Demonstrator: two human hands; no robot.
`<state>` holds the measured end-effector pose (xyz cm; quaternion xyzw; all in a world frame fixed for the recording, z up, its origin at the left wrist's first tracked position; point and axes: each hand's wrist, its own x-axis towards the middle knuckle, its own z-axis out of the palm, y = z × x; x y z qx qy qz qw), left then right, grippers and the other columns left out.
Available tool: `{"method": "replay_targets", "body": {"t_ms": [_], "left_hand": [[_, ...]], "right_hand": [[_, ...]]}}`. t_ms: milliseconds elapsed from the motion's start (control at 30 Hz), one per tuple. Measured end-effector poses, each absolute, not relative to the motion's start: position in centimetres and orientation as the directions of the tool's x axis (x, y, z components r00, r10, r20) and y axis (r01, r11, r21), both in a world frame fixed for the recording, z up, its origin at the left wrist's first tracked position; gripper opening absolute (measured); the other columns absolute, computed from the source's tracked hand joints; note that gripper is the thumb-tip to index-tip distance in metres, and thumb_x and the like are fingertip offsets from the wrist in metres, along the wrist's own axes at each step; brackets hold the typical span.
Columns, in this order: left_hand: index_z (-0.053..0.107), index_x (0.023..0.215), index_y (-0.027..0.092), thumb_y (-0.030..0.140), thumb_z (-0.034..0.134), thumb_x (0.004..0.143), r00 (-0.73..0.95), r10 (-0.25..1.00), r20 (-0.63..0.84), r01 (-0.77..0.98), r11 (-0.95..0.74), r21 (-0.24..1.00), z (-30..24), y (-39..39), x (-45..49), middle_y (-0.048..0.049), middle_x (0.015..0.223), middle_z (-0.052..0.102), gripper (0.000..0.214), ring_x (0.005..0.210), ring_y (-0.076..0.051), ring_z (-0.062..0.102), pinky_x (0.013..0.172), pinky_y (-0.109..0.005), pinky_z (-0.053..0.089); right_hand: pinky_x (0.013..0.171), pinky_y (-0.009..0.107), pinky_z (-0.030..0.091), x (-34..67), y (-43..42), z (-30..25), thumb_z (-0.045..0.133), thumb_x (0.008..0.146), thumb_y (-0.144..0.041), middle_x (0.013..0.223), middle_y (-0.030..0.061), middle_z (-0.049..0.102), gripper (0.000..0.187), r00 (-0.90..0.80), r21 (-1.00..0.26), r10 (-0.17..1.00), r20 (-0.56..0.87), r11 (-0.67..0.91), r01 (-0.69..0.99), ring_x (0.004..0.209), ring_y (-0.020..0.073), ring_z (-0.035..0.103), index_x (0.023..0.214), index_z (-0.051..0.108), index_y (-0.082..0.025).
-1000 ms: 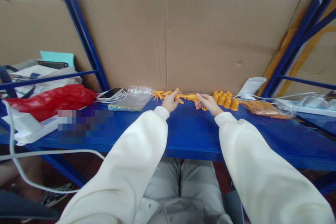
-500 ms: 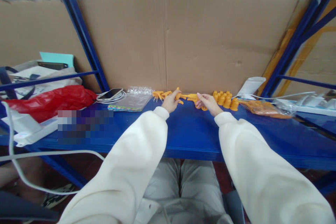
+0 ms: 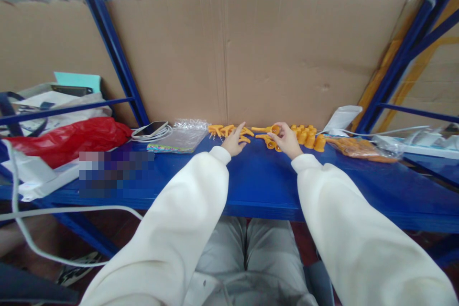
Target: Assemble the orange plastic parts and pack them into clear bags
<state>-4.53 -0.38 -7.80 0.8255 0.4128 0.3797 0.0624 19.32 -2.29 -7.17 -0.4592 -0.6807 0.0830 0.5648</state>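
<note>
My right hand pinches an orange plastic piece at its round, hollow end, and the thin stem points left. Just below it, similar orange pieces with round cups lie on the blue shelf top. My left hand is at the small orange branched parts, fingers spread; it appears to hold nothing, though its fingertips partly overlap those parts. More branched orange parts with small metal springs lie to its left. Orange cup-shaped pieces stand grouped to the right of my right hand.
Clear plastic bags and a phone with a coiled white cable lie left. A bag of orange parts sits right. Cardboard walls the back; blue posts flank it. A red bag is at far left.
My left hand has come away from the orange piece held in my right hand, and its fingers have opened. My right hand has raised and turned the piece slightly, showing its hollow end.
</note>
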Motion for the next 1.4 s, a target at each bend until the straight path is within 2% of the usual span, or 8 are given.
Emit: {"method": "replay_targets", "body": {"t_ms": [100, 233, 333, 433, 633, 900, 1100, 1400], "left_hand": [[0.041, 0.150, 0.013, 0.017, 0.070, 0.078, 0.362, 0.807, 0.466, 0.743, -0.552, 0.379, -7.7, -0.5, -4.8, -0.0189, 0.148, 0.052, 0.077, 0.140, -0.030, 0.048, 0.120, -0.046, 0.035], [0.049, 0.145, 0.015, 0.020, 0.069, 0.080, 0.350, 0.861, 0.370, 0.833, -0.466, 0.298, -7.3, -0.8, -4.8, -0.0158, 0.151, 0.051, 0.068, 0.144, -0.030, 0.043, 0.122, -0.043, 0.033], [0.054, 0.142, 0.016, 0.021, 0.067, 0.084, 0.342, 0.900, 0.271, 0.875, -0.410, 0.257, -7.1, -1.0, -4.7, -0.0126, 0.149, 0.055, 0.059, 0.141, -0.027, 0.048, 0.120, -0.038, 0.036], [0.061, 0.136, 0.015, 0.023, 0.063, 0.088, 0.328, 0.927, 0.180, 0.901, -0.365, 0.236, -6.9, -1.2, -4.6, -0.0117, 0.144, 0.060, 0.048, 0.133, -0.025, 0.056, 0.115, -0.033, 0.041], [0.067, 0.129, 0.015, 0.019, 0.063, 0.088, 0.359, 0.910, 0.207, 0.887, -0.401, 0.227, -6.6, -1.2, -4.5, -0.0112, 0.137, 0.066, 0.041, 0.129, -0.024, 0.060, 0.113, -0.032, 0.044], [0.073, 0.116, 0.012, 0.005, 0.062, 0.081, 0.406, 0.878, 0.253, 0.844, -0.467, 0.265, -6.7, -1.3, -4.3, -0.0133, 0.119, 0.073, 0.038, 0.115, -0.027, 0.068, 0.103, -0.036, 0.053], [0.072, 0.107, 0.013, 0.005, 0.059, 0.080, 0.354, 0.908, 0.223, 0.880, -0.405, 0.249, -6.2, -2.1, -4.4, -0.0107, 0.105, 0.075, 0.031, 0.105, -0.026, 0.071, 0.095, -0.033, 0.055], [0.064, 0.115, 0.016, 0.015, 0.059, 0.082, 0.223, 0.922, 0.317, 0.876, -0.332, 0.350, -5.7, -2.7, -3.9, -0.0072, 0.097, 0.074, 0.033, 0.096, -0.024, 0.071, 0.089, -0.034, 0.055]], "right_hand": [[0.078, 0.038, 0.050, 19.6, -2.6, -7.2, 0.066, 0.087, -0.036, 0.108, 0.0106, 0.072, 0.032, -0.072, -0.392, 0.684, 0.725, 0.497, 0.774, 0.086, 0.0241, 0.068, 0.115, 0.061, -0.019], [0.084, 0.038, 0.041, 19.0, -3.8, -7.0, 0.059, 0.094, -0.030, 0.115, 0.0158, 0.071, 0.032, -0.203, -0.087, 0.722, 0.661, 0.343, 0.935, 0.106, 0.0299, 0.065, 0.123, 0.060, -0.016], [0.086, 0.038, 0.036, 18.3, -4.5, -6.8, 0.058, 0.095, -0.030, 0.117, 0.0176, 0.071, 0.033, -0.239, 0.029, 0.757, 0.608, 0.280, 0.960, 0.110, 0.0310, 0.063, 0.125, 0.060, -0.015], [0.089, 0.040, 0.034, 18.0, -4.7, -6.8, 0.059, 0.095, -0.032, 0.118, 0.0182, 0.072, 0.032, -0.249, 0.063, 0.800, 0.546, 0.257, 0.964, 0.111, 0.0319, 0.062, 0.122, 0.063, -0.015], [0.096, 0.046, 0.037, 18.0, -4.1, -7.2, 0.053, 0.098, -0.030, 0.127, 0.0134, 0.070, 0.028, -0.296, -0.019, 0.839, 0.456, 0.342, 0.940, 0.117, 0.0303, 0.059, 0.120, 0.069, -0.022], [0.104, 0.049, 0.043, 19.6, -3.3, -6.6, 0.048, 0.095, -0.018, 0.133, 0.0127, 0.067, 0.037, -0.102, -0.266, 0.849, 0.518, 0.274, 0.924, 0.127, 0.0292, 0.058, 0.126, 0.068, -0.020], [0.098, 0.047, 0.050, 21.4, -2.6, -6.4, 0.044, 0.090, -0.013, 0.123, 0.0136, 0.071, 0.038, 0.137, -0.409, 0.775, 0.617, 0.167, 0.897, 0.116, 0.0299, 0.064, 0.115, 0.072, -0.017], [0.099, 0.049, 0.047, 21.8, -3.3, -5.9, 0.041, 0.090, -0.014, 0.129, 0.0195, 0.064, 0.042, 0.321, -0.479, 0.786, 0.528, -0.036, 0.877, 0.122, 0.0334, 0.058, 0.121, 0.069, -0.014]]}}
